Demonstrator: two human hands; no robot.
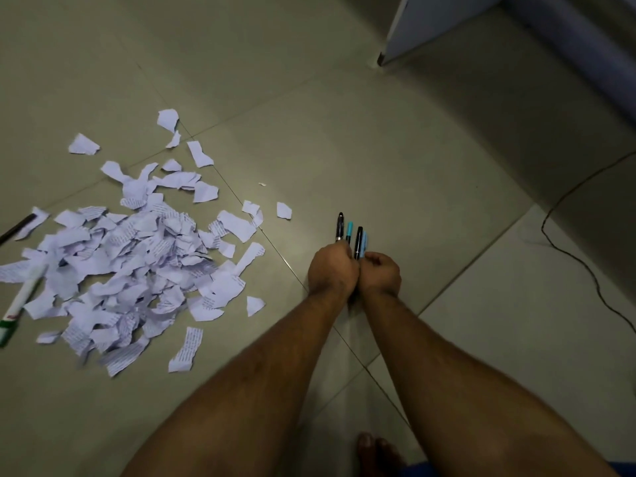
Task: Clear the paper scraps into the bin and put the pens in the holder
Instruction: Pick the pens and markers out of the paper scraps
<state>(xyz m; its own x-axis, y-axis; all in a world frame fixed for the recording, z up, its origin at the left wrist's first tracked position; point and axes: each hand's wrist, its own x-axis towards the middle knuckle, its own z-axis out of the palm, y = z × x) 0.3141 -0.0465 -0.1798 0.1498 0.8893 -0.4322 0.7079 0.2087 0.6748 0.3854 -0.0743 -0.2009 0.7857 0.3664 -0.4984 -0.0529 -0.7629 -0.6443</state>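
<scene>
Left hand (331,266) and right hand (380,271): fists pressed together side by side, both clenched round bundle of pens (351,235); four tips standing up above knuckles, two black, two light blue. Bare toes (370,445) at bottom edge, on tiled floor (378,160). Paper scraps (137,256): loose heap on floor, well left of hands; strays near heap's edges. White marker with green end (19,304) lying in heap's left side. Dark pen (17,228) at left edge, beside heap. Black cable (581,263) trailing along floor, right. White furniture corner (444,25), far right.
</scene>
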